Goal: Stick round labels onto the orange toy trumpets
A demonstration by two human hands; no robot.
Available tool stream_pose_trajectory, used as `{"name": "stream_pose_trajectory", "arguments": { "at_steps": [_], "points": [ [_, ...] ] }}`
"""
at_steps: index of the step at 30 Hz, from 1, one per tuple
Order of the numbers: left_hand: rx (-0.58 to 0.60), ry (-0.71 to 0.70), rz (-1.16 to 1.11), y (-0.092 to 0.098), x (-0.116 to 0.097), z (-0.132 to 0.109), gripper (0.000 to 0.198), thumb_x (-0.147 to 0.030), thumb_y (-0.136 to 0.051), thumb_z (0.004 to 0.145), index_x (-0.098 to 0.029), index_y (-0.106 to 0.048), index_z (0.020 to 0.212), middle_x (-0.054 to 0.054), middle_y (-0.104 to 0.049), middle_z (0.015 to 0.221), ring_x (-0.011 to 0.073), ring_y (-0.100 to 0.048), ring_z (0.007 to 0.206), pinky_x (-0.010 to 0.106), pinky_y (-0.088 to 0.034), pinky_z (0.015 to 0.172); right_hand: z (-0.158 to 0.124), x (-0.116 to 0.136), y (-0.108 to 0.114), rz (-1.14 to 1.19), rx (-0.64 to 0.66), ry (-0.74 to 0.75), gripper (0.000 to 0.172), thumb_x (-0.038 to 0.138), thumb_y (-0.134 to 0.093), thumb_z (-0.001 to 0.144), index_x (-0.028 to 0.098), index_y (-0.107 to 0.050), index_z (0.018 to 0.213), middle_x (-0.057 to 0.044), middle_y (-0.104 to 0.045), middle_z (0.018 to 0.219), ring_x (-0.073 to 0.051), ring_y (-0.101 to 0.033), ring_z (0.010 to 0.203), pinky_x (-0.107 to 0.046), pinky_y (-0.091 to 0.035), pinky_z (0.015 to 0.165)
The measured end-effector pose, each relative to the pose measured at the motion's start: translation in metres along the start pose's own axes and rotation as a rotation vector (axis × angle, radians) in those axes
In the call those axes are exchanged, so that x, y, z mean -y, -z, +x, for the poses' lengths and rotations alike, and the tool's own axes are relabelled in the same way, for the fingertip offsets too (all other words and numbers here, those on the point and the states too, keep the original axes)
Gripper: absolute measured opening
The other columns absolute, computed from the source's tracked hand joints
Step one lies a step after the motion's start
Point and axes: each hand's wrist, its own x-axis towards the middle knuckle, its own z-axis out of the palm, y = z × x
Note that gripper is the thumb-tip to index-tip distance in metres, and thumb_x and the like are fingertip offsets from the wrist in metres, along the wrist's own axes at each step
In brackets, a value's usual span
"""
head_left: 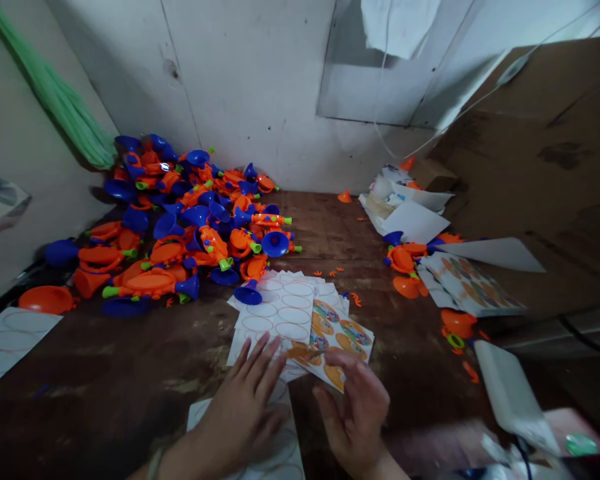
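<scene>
My left hand (245, 403) lies flat with its fingers spread on a stack of white sticker sheets (280, 310) whose round stickers are gone. My right hand (356, 410) has its fingers apart and its fingertips touch the near edge of a sheet of colourful round stickers (337, 333). Another emptied sheet (285, 460) lies under my left wrist. A big heap of orange and blue toy trumpets (180, 227) fills the far left of the brown table (130, 380).
More sticker sheets (467, 283) and paper lie at the right with a few orange and blue toy parts (405, 260). A white box (513, 393) sits at the near right. An emptied sheet (10, 340) lies at the left edge. Walls close in behind and to the left.
</scene>
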Motion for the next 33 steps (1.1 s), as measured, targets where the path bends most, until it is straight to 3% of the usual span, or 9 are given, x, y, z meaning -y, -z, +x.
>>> {"name": "stream_pose_trajectory", "arguments": {
  "at_steps": [5,8,10,14,17,20,26,31,33],
  "points": [
    [0.022,-0.132,0.126,0.013,-0.009,-0.076,0.066,-0.012,-0.065,0.095,-0.028,-0.064,0.159,0.008,-0.042,0.183,0.0388,-0.011,0.177,0.066,0.000,0.141,-0.012,-0.032,0.006,-0.225,-0.021,-0.110,0.077,0.018,-0.073,0.099,0.026,-0.041,0.168,-0.017,-0.061,0.155,-0.036,-0.063,0.145,-0.058,-0.063,0.113],
    [0.056,-0.078,0.167,0.009,-0.003,-0.103,0.071,-0.009,-0.066,0.093,-0.032,-0.064,0.160,0.006,-0.051,0.177,0.0377,-0.011,0.177,0.069,0.000,0.141,-0.010,-0.051,0.006,-0.187,-0.026,-0.207,0.094,0.021,-0.073,0.101,0.033,-0.019,0.177,-0.020,-0.048,0.169,-0.036,-0.055,0.155,-0.062,-0.059,0.116],
    [0.067,-0.104,0.070,0.019,0.007,-0.106,0.071,-0.014,-0.064,0.098,-0.035,-0.058,0.166,0.003,-0.063,0.167,0.0285,-0.027,0.174,0.056,-0.009,0.144,-0.008,-0.058,0.005,-0.146,-0.049,-0.264,0.097,0.024,-0.073,0.101,0.035,-0.014,0.177,-0.020,-0.045,0.172,-0.036,-0.052,0.158,-0.066,-0.056,0.117],
    [-0.041,-0.058,-0.231,0.063,0.027,-0.078,0.064,-0.020,-0.033,0.113,-0.028,-0.042,0.176,0.003,-0.078,0.149,0.0111,-0.063,0.151,0.023,-0.042,0.129,-0.004,-0.064,0.005,-0.096,-0.159,-0.297,0.092,0.027,-0.074,0.100,0.035,-0.019,0.172,-0.018,-0.053,0.163,-0.034,-0.060,0.146,-0.063,-0.058,0.111],
    [-0.205,0.012,-0.180,0.076,0.027,-0.031,0.061,-0.029,-0.033,0.116,-0.018,-0.045,0.174,0.013,-0.073,0.156,0.0256,-0.058,0.157,0.040,-0.045,0.132,-0.001,-0.065,0.008,-0.107,-0.296,-0.265,0.087,0.028,-0.075,0.098,0.034,-0.026,0.168,-0.017,-0.059,0.155,-0.032,-0.064,0.140,-0.060,-0.058,0.109],
    [-0.303,-0.008,-0.090,0.048,0.020,0.017,0.062,-0.009,-0.035,0.111,-0.017,-0.049,0.171,0.012,-0.074,0.154,0.0257,-0.055,0.160,0.044,-0.039,0.136,0.002,-0.065,0.012,-0.128,-0.376,-0.279,0.085,0.029,-0.077,0.096,0.034,-0.029,0.166,-0.016,-0.059,0.153,-0.033,-0.064,0.139,-0.060,-0.057,0.109],
    [0.142,0.060,-0.093,-0.018,0.042,0.050,0.051,-0.029,-0.059,0.109,-0.022,-0.065,0.159,0.015,-0.069,0.159,0.0335,-0.064,0.150,0.051,-0.049,0.127,0.003,-0.063,0.012,-0.086,-0.362,-0.287,0.081,0.024,-0.077,0.097,0.033,-0.034,0.165,-0.015,-0.062,0.149,-0.030,-0.067,0.131,-0.053,-0.058,0.102],
    [0.188,0.154,-0.083,-0.011,0.068,0.041,0.109,-0.087,-0.071,0.087,-0.017,-0.053,0.169,0.026,-0.052,0.173,0.0469,-0.052,0.158,0.066,-0.046,0.125,0.000,-0.070,0.009,-0.009,-0.374,-0.304,0.082,0.024,-0.081,0.092,0.031,-0.038,0.161,-0.014,-0.065,0.144,-0.028,-0.068,0.129,-0.049,-0.059,0.096],
    [0.174,0.173,-0.089,-0.001,0.076,0.034,0.099,-0.087,-0.070,0.088,-0.025,-0.058,0.165,0.018,-0.061,0.167,0.0402,-0.059,0.154,0.057,-0.049,0.124,-0.001,-0.073,0.009,0.008,-0.368,-0.287,0.085,0.022,-0.084,0.089,0.031,-0.039,0.160,-0.013,-0.067,0.142,-0.029,-0.069,0.128,-0.047,-0.059,0.094]
  ]
}}
